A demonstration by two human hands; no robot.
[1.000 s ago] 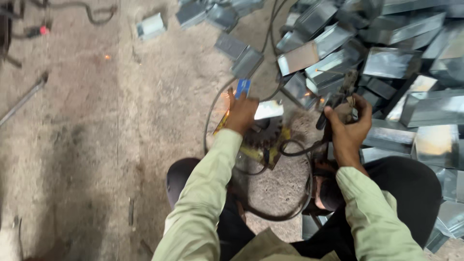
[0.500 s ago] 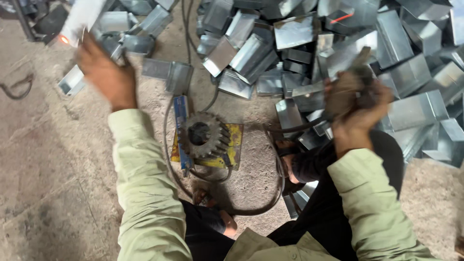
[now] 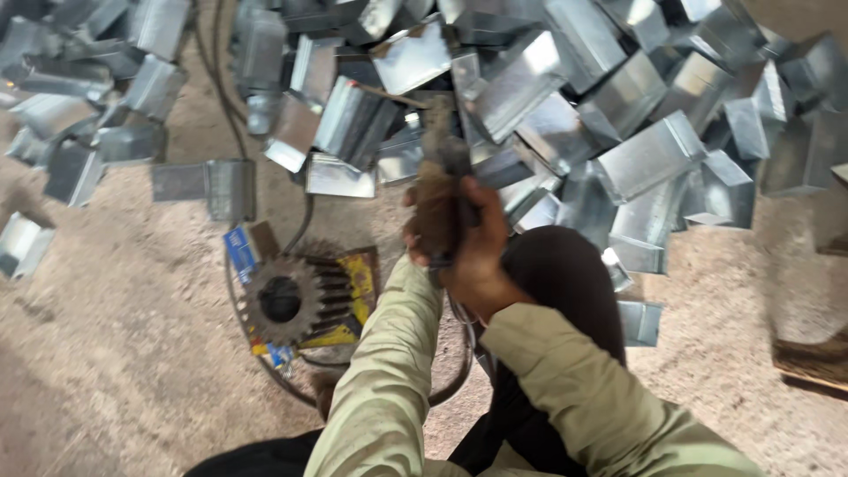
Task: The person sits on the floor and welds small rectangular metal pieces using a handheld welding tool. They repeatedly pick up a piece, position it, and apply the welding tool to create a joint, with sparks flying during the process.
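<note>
Both hands (image 3: 459, 243) are clenched together around a dusty, dark-handled tool (image 3: 439, 190), the right hand (image 3: 481, 256) wrapped over the grip and the left hand (image 3: 420, 234) closed on it from the other side; exactly how the left fingers sit is hidden. The tool stands upright above the person's knee, its tip toward the heap of folded sheet-metal pieces (image 3: 548, 115) on the floor. A toothed steel gear (image 3: 284, 299) lies on a yellow card (image 3: 349, 296) just to the left, with a dark cable (image 3: 305, 221) curving past it. A firm two-handed hold, kept away from sharp metal edges, seems wise.
</note>
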